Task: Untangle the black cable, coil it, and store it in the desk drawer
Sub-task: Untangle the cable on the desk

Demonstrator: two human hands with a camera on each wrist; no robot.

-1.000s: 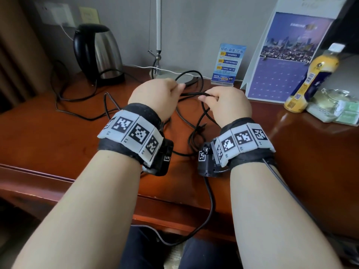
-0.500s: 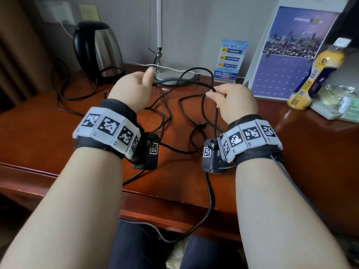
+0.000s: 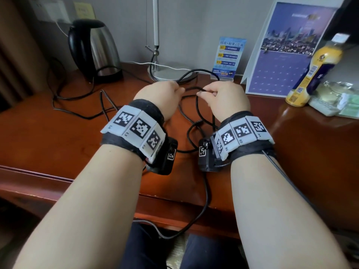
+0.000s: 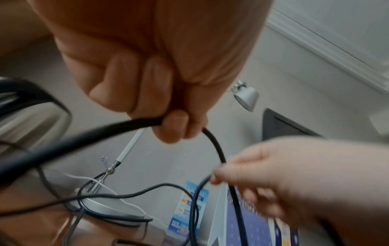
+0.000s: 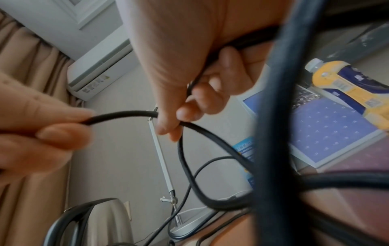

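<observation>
Cable [image 3: 191,88] taut between left [image 3: 158,94] and right grip [image 3: 226,96].

- desk [image 3: 48,136]: reddish-brown wood, polished glossy, you can see light glare on the right side
- black cable [image 3: 197,105]: matt sheath, looks smooth, rubbery or plastic (can't really tell which)
- kettle [image 3: 101,49]: brushed shiny metal body, glossy black plastic handle and lid
- lamp base [image 3: 171,71]: silvery metal, satin finish, the pole looks the same
- calendar [image 3: 281,55]: stiff printed card, slight sheen
- small sign [image 3: 228,55]: printed paper in a clear plastic stand
- bottle [image 3: 314,70]: plastic with a glossy printed label, white cap
- wristbands [image 3: 151,113]: black cloth, fuzzy, with matt white plastic marker tiles
</observation>
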